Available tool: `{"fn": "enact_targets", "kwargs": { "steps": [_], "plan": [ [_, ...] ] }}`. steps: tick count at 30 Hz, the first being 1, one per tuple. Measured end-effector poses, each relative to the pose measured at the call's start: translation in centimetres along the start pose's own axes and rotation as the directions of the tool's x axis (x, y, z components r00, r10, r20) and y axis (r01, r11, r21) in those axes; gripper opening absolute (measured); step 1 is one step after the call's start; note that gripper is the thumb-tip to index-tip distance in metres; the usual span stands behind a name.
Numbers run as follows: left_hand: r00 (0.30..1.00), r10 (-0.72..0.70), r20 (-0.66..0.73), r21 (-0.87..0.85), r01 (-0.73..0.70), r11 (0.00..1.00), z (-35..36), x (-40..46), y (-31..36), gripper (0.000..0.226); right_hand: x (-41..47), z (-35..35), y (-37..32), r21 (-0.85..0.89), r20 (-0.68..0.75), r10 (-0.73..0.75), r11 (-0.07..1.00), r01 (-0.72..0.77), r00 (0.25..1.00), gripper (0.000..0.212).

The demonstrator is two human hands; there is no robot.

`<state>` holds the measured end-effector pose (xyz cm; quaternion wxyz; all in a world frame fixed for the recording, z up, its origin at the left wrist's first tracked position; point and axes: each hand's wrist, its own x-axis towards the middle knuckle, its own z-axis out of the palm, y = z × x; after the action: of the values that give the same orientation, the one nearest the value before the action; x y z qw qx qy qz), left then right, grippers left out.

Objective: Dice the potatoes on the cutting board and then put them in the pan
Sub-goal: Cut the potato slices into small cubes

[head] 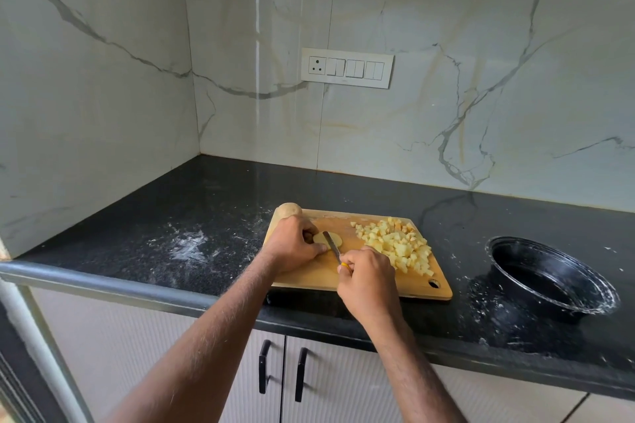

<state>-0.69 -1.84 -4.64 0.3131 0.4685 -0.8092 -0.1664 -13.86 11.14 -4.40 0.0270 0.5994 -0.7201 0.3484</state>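
Note:
A wooden cutting board (309,276) lies on the black counter. On its left part my left hand (292,247) holds down a pale peeled potato piece (335,240). My right hand (364,276) grips a knife with a yellow handle; its blade (331,245) lies across that piece. A heap of diced potato (398,245) covers the right part of the board. One whole unpeeled potato (289,210) rests at the board's far left corner. The black pan (549,276) stands on the counter to the right of the board, with nothing visible inside.
White powder smears mark the black counter (192,245) left of the board and around the pan. Marble walls close the left and back sides, with a switch panel (347,68) on the back wall. Cabinet doors with black handles (264,366) sit below the counter edge.

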Motion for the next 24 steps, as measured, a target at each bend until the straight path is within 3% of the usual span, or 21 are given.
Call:
{"fn": "enact_targets", "kwargs": {
  "steps": [8, 16, 20, 22, 24],
  "plan": [
    [1.000, 0.021, 0.011, 0.030, -0.022, 0.999, -0.2, 0.0, 0.2, 0.027, 1.2, 0.1, -2.4, -0.127, 0.097, 0.032, 0.992, -0.020, 0.995, 0.024],
    [1.000, 0.012, 0.002, 0.025, -0.012, 1.000, -0.2, -0.2, 0.7, 0.013, 2.0, 0.0, -3.5, -0.236, 0.138, -0.108, 0.962, 0.139, 0.985, 0.019],
    [1.000, -0.009, -0.004, 0.051, 0.009, 0.999, 0.1, 0.1, 0.4, 0.002, 2.0, 0.1, -3.0, -0.219, 0.133, -0.111, 0.966, 0.138, 0.985, 0.017],
    [0.999, -0.032, -0.027, 0.068, 0.034, 0.997, 0.4, 0.4, -0.1, 0.030, 2.0, 0.2, -2.3, -0.188, 0.095, -0.092, 0.976, 0.108, 0.991, 0.019],
    [0.999, -0.042, -0.030, 0.069, 0.044, 0.997, 0.4, 0.4, 0.0, 0.041, 1.9, 0.4, -1.4, -0.160, 0.056, -0.066, 0.984, 0.075, 0.996, 0.020]
  ]
}}
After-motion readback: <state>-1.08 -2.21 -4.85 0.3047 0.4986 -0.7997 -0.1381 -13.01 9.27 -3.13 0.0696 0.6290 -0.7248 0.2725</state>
